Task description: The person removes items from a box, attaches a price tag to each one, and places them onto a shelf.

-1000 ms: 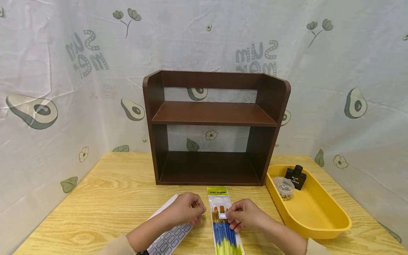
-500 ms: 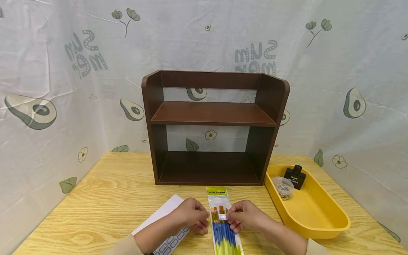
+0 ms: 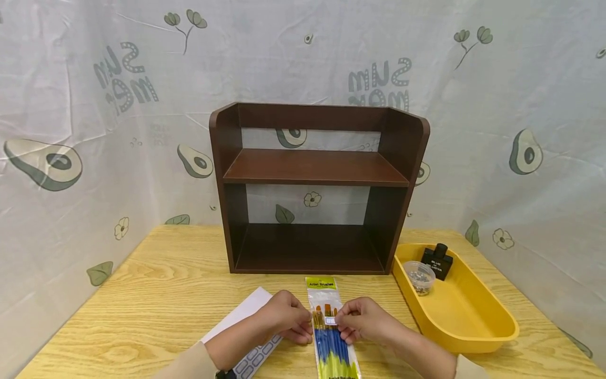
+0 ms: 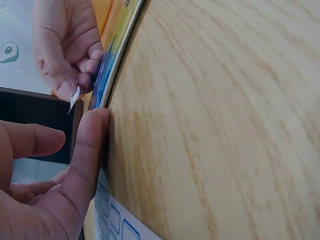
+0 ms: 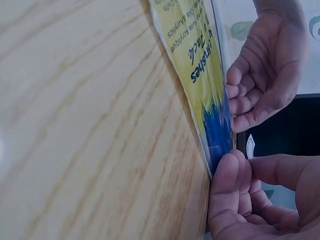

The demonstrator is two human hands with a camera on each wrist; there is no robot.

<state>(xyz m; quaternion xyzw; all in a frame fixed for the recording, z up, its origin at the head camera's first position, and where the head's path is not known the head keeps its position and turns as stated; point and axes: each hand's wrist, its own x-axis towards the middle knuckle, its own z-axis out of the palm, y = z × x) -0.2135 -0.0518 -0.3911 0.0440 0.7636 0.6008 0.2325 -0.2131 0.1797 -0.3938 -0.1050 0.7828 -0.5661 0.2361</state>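
A clear packet of artist brushes [image 3: 333, 345] with blue and yellow print lies flat on the table. My right hand [image 3: 363, 319] pinches a small white label [image 3: 330, 320] between thumb and forefinger, just above the packet. Its other fingers rest at the packet's right edge. At the left edge, my left hand [image 3: 290, 318] touches the packet with its fingers; in the left wrist view its thumb and forefinger [image 4: 89, 145] stand apart, holding nothing. Partly under the left forearm lies a white sheet of blue-framed labels [image 3: 255, 362].
A dark brown two-tier shelf [image 3: 314, 181] stands behind the packet. To the right is a yellow tray [image 3: 473, 310], holding a black bottle [image 3: 437, 261] and a clear round tub [image 3: 420, 278] of small metal pieces. Printed curtain [image 3: 303, 63] surrounds the wooden table [image 3: 142, 316].
My left hand has moved right, from above the label sheet to the packet's left edge, its fingertips parting. My right hand stays in place with the label.
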